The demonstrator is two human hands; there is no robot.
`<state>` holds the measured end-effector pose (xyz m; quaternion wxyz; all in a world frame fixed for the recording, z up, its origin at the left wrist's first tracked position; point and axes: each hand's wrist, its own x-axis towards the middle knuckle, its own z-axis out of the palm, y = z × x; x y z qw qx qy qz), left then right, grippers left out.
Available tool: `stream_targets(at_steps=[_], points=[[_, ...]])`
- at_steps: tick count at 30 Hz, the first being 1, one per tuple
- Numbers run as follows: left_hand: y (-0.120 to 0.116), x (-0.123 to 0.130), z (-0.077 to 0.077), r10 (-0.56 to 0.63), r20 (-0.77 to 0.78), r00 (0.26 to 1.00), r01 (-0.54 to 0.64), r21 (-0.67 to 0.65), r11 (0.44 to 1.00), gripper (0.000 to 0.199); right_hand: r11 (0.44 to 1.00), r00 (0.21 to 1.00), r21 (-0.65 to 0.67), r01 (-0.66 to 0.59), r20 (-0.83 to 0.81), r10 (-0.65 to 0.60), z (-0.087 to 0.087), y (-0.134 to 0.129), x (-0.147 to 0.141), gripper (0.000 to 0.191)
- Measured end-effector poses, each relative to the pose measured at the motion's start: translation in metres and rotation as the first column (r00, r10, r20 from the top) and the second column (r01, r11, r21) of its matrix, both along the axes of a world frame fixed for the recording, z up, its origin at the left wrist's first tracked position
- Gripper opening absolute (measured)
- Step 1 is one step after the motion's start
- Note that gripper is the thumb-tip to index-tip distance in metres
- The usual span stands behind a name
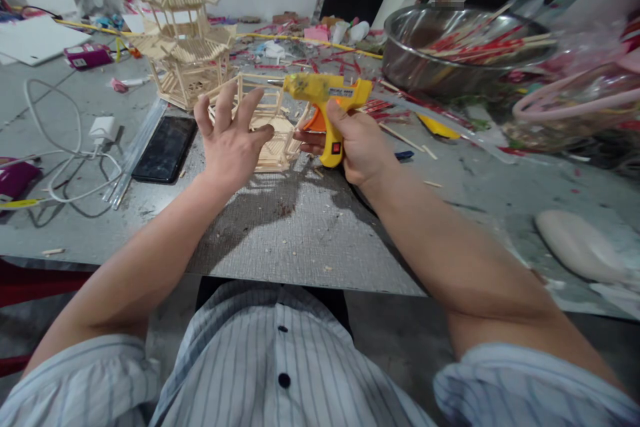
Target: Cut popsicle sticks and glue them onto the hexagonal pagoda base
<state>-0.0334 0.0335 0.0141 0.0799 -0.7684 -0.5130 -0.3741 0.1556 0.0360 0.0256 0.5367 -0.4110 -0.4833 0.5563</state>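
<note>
My right hand [367, 147] is wrapped around the handle of a yellow hot glue gun [327, 90]. Its nozzle points left, above a small open frame of wooden sticks [275, 157]. Over the left side of that frame, my left hand [233, 143] has its fingers spread and hides part of it. Whether the left fingertips touch the frame I cannot tell. Just behind and to the left stands a tiered pagoda model [183, 47] built of the same pale sticks, with a pointed roof.
A black phone [165, 149] lies left of my left hand, beside clear glue sticks and a white charger [104, 130] with its cable. At the back right, a steel bowl [400, 57] holds sticks. Scraps litter the table's back; a pale rounded object [580, 247] lies at right.
</note>
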Motion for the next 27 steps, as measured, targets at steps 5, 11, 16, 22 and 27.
stream_targets(at_steps=[5, 11, 16, 22, 27], points=[[0.001, 0.0, 0.0, -0.007, 0.048, 0.999, 0.008, -0.012, 1.0, 0.023, 1.0, 1.0, -0.003, 0.002, -0.004, -0.002, 0.0, 0.001, 0.0, 0.038], [-0.001, 0.001, 0.003, 0.003, 0.066, 0.998, 0.0, -0.036, 0.999, 0.022, 1.0, 1.0, -0.004, -0.006, -0.022, 0.006, -0.001, -0.001, 0.0, 0.04], [0.001, -0.002, 0.0, -0.011, 0.041, 0.999, 0.011, 0.0, 1.0, 0.023, 1.0, 1.0, -0.008, -0.008, -0.008, 0.008, -0.002, 0.0, 0.0, 0.039], [-0.002, 0.002, 0.004, 0.035, -0.068, 0.997, -0.037, -0.038, 0.999, 0.013, 1.0, 1.0, 0.006, -0.006, 0.002, 0.006, -0.002, 0.001, 0.0, 0.04], [-0.011, -0.012, 0.01, 0.015, -0.158, 0.987, -0.008, 0.045, 0.999, 0.019, 1.0, 1.0, -0.016, 0.005, 0.0, -0.005, -0.002, 0.002, 0.001, 0.038]])
